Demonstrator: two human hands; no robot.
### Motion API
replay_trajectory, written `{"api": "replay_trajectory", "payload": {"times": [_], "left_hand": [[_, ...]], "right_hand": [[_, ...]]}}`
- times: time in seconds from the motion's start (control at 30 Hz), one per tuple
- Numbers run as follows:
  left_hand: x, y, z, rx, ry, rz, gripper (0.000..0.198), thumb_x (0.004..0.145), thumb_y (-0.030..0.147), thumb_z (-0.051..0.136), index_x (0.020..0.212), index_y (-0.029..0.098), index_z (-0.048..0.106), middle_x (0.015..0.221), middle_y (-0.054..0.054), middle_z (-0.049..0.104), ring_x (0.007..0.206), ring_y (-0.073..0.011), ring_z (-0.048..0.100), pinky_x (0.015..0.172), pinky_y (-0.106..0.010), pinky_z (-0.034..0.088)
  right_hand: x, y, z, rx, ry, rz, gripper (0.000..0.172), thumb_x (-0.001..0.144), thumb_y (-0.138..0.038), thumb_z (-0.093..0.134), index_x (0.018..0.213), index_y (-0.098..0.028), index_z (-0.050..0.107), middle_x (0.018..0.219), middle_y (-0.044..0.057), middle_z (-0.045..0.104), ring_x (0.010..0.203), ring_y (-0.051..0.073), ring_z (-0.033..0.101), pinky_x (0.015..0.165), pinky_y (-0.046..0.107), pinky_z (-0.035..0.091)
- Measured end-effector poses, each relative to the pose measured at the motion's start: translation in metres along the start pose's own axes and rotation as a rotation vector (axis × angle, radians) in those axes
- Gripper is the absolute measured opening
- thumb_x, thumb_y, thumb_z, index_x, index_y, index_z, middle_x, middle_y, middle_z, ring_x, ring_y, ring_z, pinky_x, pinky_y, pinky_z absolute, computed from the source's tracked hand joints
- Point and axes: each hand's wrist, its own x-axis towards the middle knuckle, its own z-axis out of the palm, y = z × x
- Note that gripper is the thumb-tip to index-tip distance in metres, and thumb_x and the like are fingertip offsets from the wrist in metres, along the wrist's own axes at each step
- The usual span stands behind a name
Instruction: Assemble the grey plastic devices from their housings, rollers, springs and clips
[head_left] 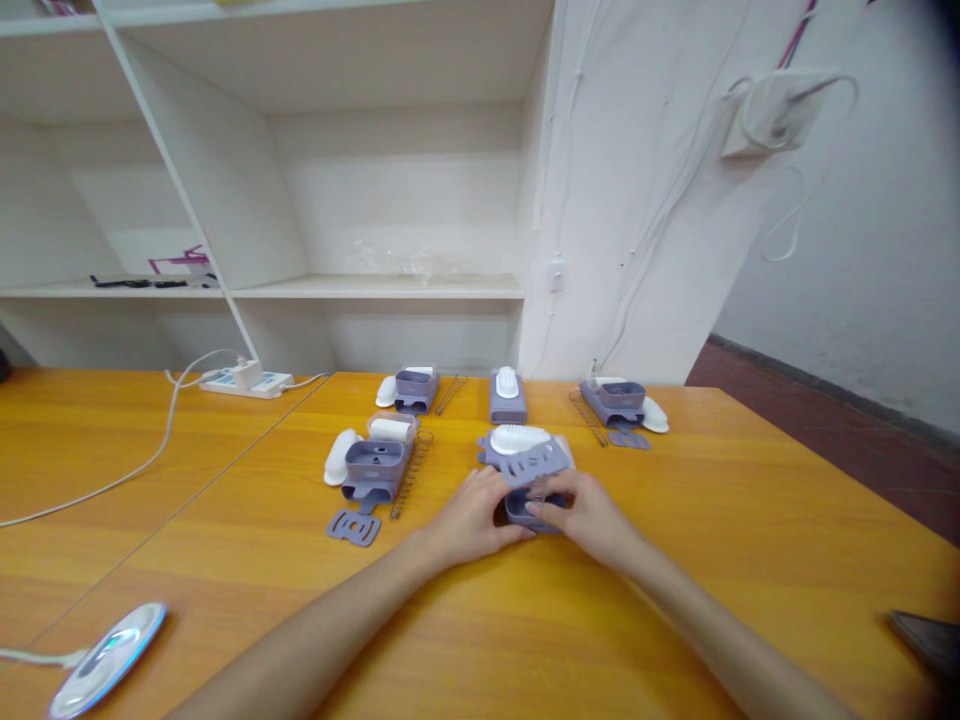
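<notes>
In front of me on the table, my left hand [484, 520] grips the left side of a small purple-grey plastic box [541, 512]. My right hand [585, 510] reaches over its right side, fingers pinched around a small metal spring [537, 490] at the opening. Just behind the box, a slotted purple-grey plate [534, 462] lies tilted. Beyond it rests a white bristled brush head [517, 438] on a purple-grey part. My fingers hide part of the box's interior.
Similar part sets stand at the left [375, 465], back left [415, 388] and back right [619, 400], with springs beside them. An assembled brush unit [508, 398] stands at the back. A power strip [247, 380], a glowing oval charger [109, 660] and a dark object [930, 640] lie farther out.
</notes>
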Motion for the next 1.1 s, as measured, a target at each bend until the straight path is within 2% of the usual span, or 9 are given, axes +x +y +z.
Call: {"api": "replay_trajectory", "payload": {"times": [0.23, 0.47, 0.6, 0.7, 0.8, 0.9, 1.0, 1.1], "left_hand": [[0.000, 0.000, 0.001, 0.057, 0.000, 0.018, 0.048, 0.072, 0.039, 0.068, 0.116, 0.023, 0.055, 0.108, -0.005, 0.061, 0.099, -0.0223, 0.052, 0.087, -0.034, 0.039], [0.000, 0.003, 0.000, 0.062, -0.030, 0.011, 0.046, 0.072, 0.041, 0.068, 0.114, 0.023, 0.057, 0.106, -0.005, 0.062, 0.099, -0.0231, 0.053, 0.086, -0.034, 0.039], [0.000, 0.005, 0.000, 0.062, -0.005, 0.017, 0.047, 0.071, 0.041, 0.069, 0.113, 0.023, 0.057, 0.105, -0.006, 0.062, 0.098, -0.0227, 0.053, 0.085, -0.033, 0.039], [0.001, 0.004, 0.001, 0.044, 0.007, 0.022, 0.047, 0.071, 0.041, 0.069, 0.113, 0.023, 0.057, 0.105, -0.006, 0.062, 0.098, -0.0231, 0.053, 0.085, -0.034, 0.040], [-0.001, 0.003, 0.001, 0.010, 0.023, 0.015, 0.046, 0.070, 0.039, 0.069, 0.112, 0.024, 0.057, 0.107, -0.006, 0.062, 0.099, -0.0233, 0.053, 0.087, -0.035, 0.039], [-0.004, 0.003, 0.001, -0.090, 0.077, -0.026, 0.057, 0.069, 0.037, 0.071, 0.121, 0.024, 0.050, 0.114, -0.007, 0.059, 0.103, -0.0238, 0.053, 0.089, -0.035, 0.040], [-0.005, 0.004, 0.000, -0.296, 0.103, -0.087, 0.062, 0.068, 0.034, 0.072, 0.124, 0.022, 0.046, 0.109, -0.007, 0.062, 0.095, -0.0213, 0.057, 0.084, -0.033, 0.043], [-0.002, 0.002, -0.003, -0.531, 0.084, -0.182, 0.053, 0.067, 0.033, 0.074, 0.113, 0.018, 0.053, 0.098, -0.006, 0.065, 0.087, -0.0191, 0.060, 0.078, -0.030, 0.045]], "right_hand": [[0.008, 0.005, 0.002, -0.007, -0.019, 0.197, 0.015, 0.062, -0.028, 0.069, 0.068, -0.016, 0.073, 0.068, 0.005, 0.069, 0.065, 0.020, 0.059, 0.061, 0.029, 0.041], [0.008, 0.008, 0.008, 0.017, 0.007, 0.282, 0.011, 0.058, -0.026, 0.069, 0.056, -0.016, 0.069, 0.057, 0.002, 0.065, 0.055, 0.015, 0.053, 0.052, 0.025, 0.037], [0.005, 0.014, 0.010, -0.064, 0.060, 0.257, 0.012, 0.061, -0.028, 0.068, 0.055, -0.018, 0.069, 0.051, 0.000, 0.062, 0.051, 0.015, 0.052, 0.049, 0.025, 0.035], [0.000, 0.014, 0.012, -0.116, 0.125, 0.184, 0.014, 0.066, -0.031, 0.066, 0.060, -0.019, 0.070, 0.060, 0.002, 0.066, 0.059, 0.018, 0.057, 0.056, 0.028, 0.041], [-0.008, 0.009, 0.015, -0.070, 0.198, 0.040, 0.016, 0.072, -0.034, 0.063, 0.070, -0.019, 0.071, 0.074, 0.005, 0.068, 0.073, 0.021, 0.061, 0.069, 0.032, 0.046], [-0.013, 0.003, 0.015, 0.042, 0.179, -0.081, 0.019, 0.078, -0.035, 0.060, 0.080, -0.019, 0.070, 0.085, 0.007, 0.068, 0.082, 0.021, 0.062, 0.077, 0.033, 0.048], [-0.016, 0.003, 0.015, 0.129, 0.196, -0.062, 0.023, 0.077, -0.037, 0.063, 0.088, -0.018, 0.069, 0.093, 0.008, 0.068, 0.089, 0.023, 0.062, 0.082, 0.036, 0.049], [-0.019, 0.004, 0.014, 0.172, 0.291, -0.046, 0.035, 0.077, -0.039, 0.064, 0.105, -0.018, 0.064, 0.099, 0.008, 0.068, 0.092, 0.024, 0.063, 0.086, 0.038, 0.049]]}}
